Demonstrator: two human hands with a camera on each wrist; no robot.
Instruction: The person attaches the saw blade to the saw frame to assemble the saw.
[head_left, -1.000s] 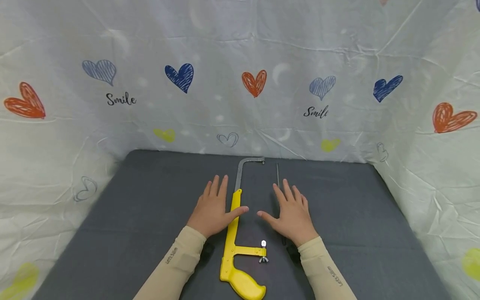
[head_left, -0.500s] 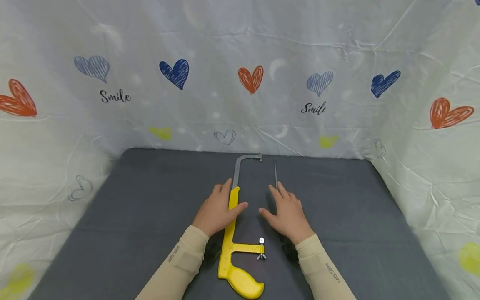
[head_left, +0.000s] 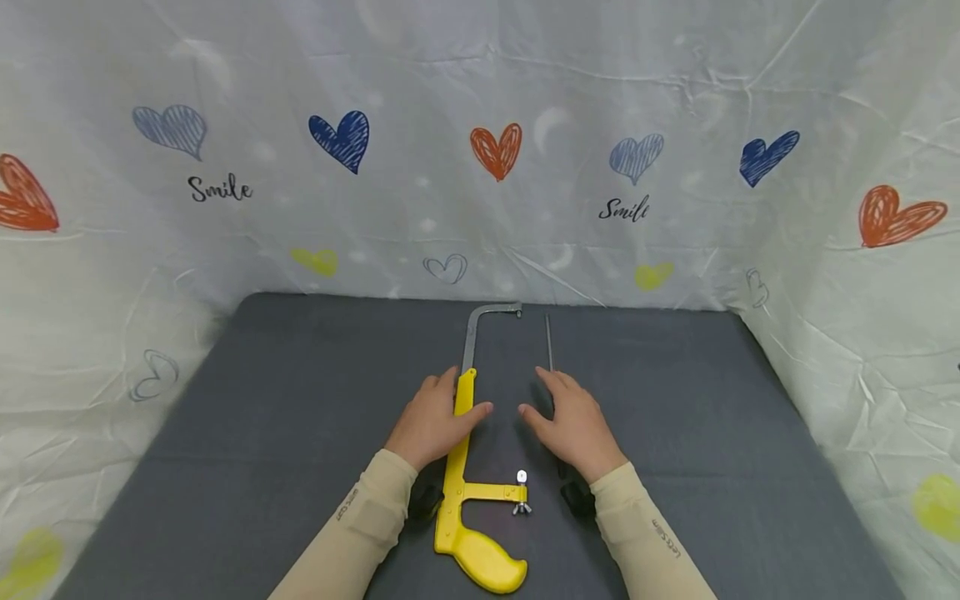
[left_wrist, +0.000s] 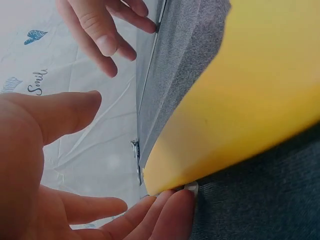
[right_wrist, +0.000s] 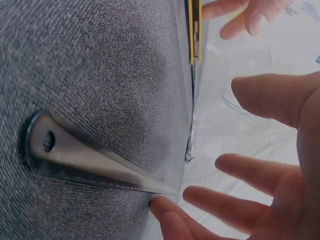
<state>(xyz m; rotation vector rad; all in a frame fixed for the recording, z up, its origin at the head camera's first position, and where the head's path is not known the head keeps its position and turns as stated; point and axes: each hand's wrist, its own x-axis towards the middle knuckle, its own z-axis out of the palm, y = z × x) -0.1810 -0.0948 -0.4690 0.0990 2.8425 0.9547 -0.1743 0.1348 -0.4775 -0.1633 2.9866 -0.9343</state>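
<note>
A hacksaw frame (head_left: 453, 487) with a yellow handle and a grey curved front arm lies on the grey cloth, handle toward me. My left hand (head_left: 429, 425) is over its yellow bar, thumb on the inner side and relaxed fingers along the outer edge. In the left wrist view, those fingertips are right at the lower edge of the yellow bar (left_wrist: 215, 110). A loose saw blade (head_left: 549, 342) lies to the right of the frame. My right hand (head_left: 576, 425) is above the blade's middle, covering it, fingers loosely bent. In the right wrist view, the blade's holed end (right_wrist: 75, 147) shows.
The grey-covered table (head_left: 697, 400) spreads to both sides. A pale sheet (head_left: 420, 83) printed with hearts hangs behind and around it. A wing nut (head_left: 521, 508) sits on the frame's near bracket. Dark wrist cameras (head_left: 426, 502) hang under both sleeves.
Both hands have lowered, the left toward the hacksaw frame and the right toward the blade. Their spread fingers have drawn together and bent downward. The head view has shifted slightly.
</note>
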